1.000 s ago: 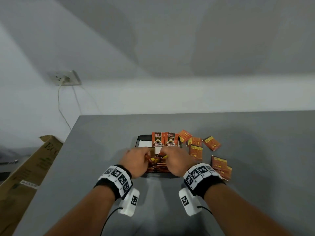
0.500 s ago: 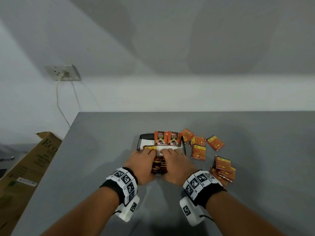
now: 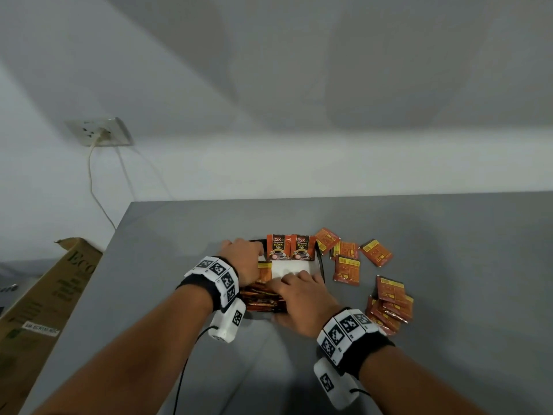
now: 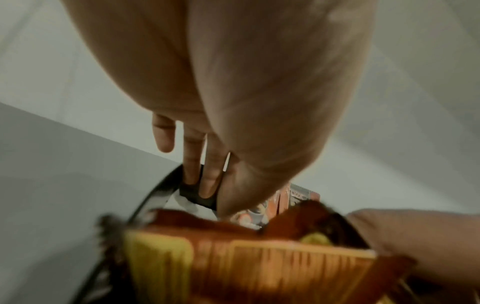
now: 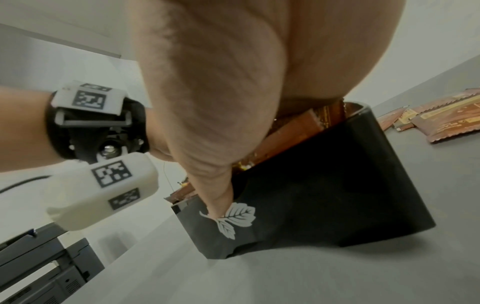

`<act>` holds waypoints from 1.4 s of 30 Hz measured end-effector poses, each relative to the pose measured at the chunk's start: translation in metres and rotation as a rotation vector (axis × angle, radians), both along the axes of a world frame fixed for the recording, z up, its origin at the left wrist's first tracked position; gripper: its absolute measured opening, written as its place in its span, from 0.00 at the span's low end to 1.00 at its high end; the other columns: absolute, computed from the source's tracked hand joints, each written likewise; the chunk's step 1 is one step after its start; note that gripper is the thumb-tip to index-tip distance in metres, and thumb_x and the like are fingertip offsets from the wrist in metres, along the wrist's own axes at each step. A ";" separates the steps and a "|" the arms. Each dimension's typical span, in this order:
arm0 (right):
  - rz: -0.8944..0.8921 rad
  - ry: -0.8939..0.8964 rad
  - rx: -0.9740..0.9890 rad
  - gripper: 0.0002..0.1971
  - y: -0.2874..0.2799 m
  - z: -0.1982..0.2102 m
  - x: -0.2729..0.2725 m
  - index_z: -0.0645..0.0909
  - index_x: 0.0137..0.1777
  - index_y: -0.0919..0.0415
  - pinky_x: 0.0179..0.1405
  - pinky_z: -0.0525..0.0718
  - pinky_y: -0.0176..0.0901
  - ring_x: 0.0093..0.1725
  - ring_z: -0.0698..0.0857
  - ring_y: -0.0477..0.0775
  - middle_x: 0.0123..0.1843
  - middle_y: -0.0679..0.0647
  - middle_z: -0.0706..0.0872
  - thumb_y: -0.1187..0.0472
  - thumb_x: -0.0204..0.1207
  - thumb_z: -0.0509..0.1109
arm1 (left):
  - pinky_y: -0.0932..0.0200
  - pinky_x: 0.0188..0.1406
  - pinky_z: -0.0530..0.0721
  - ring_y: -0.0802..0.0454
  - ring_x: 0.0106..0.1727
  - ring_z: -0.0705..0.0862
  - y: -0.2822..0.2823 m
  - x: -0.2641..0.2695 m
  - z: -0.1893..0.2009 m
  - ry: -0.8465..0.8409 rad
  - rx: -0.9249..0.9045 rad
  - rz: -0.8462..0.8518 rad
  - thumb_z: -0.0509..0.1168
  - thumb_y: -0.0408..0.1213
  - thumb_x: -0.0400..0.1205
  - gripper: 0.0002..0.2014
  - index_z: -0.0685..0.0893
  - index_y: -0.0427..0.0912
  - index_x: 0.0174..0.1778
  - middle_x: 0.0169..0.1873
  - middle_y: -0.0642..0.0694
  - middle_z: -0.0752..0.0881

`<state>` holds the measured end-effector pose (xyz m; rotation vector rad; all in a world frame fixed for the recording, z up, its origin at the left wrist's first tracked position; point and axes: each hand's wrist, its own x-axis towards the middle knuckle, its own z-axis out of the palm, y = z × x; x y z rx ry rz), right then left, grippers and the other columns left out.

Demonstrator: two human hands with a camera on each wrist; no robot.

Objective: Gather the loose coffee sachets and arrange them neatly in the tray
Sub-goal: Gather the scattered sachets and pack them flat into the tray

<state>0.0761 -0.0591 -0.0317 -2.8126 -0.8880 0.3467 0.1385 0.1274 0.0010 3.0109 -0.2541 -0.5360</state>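
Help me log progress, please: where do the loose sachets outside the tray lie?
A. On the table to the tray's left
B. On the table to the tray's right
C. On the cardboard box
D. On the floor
B: the loose sachets lie scattered on the grey table right of the black tray; none shows on its left.

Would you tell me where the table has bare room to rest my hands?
Bare grey table lies left of the tray, behind it toward the wall, and far right. Crowded: loose sachets right of the tray, plus a stack.
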 end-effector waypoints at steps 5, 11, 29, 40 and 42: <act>-0.014 0.014 0.002 0.30 0.001 0.001 -0.001 0.70 0.77 0.45 0.74 0.66 0.67 0.69 0.75 0.63 0.71 0.54 0.80 0.35 0.77 0.66 | 0.44 0.65 0.69 0.45 0.62 0.77 -0.012 0.007 -0.013 -0.016 0.105 -0.089 0.65 0.53 0.77 0.19 0.75 0.51 0.61 0.57 0.50 0.85; -0.040 0.026 0.017 0.29 0.001 0.002 -0.003 0.71 0.76 0.44 0.75 0.66 0.68 0.70 0.74 0.61 0.71 0.52 0.80 0.36 0.78 0.66 | 0.44 0.66 0.68 0.45 0.63 0.76 -0.014 0.008 -0.018 -0.036 0.110 -0.067 0.65 0.53 0.75 0.22 0.73 0.50 0.63 0.60 0.50 0.85; -0.093 -0.005 0.019 0.34 -0.006 0.003 0.002 0.72 0.71 0.54 0.75 0.67 0.57 0.68 0.78 0.56 0.67 0.50 0.81 0.39 0.68 0.76 | 0.55 0.69 0.74 0.51 0.59 0.81 -0.008 -0.064 0.001 0.040 -0.071 -0.200 0.72 0.62 0.66 0.38 0.71 0.51 0.69 0.60 0.53 0.83; -0.103 0.020 -0.062 0.43 0.006 0.002 -0.006 0.61 0.83 0.57 0.80 0.67 0.64 0.73 0.72 0.61 0.75 0.55 0.73 0.48 0.71 0.76 | 0.53 0.65 0.78 0.49 0.60 0.80 -0.019 -0.072 -0.028 -0.144 -0.142 -0.108 0.72 0.62 0.66 0.39 0.71 0.49 0.71 0.61 0.50 0.82; -0.108 0.027 -0.070 0.43 0.007 0.002 -0.006 0.59 0.84 0.57 0.80 0.66 0.65 0.74 0.72 0.62 0.76 0.55 0.74 0.49 0.72 0.76 | 0.53 0.65 0.78 0.48 0.60 0.80 -0.021 -0.073 -0.029 -0.150 -0.134 -0.099 0.72 0.60 0.67 0.38 0.71 0.48 0.70 0.61 0.50 0.82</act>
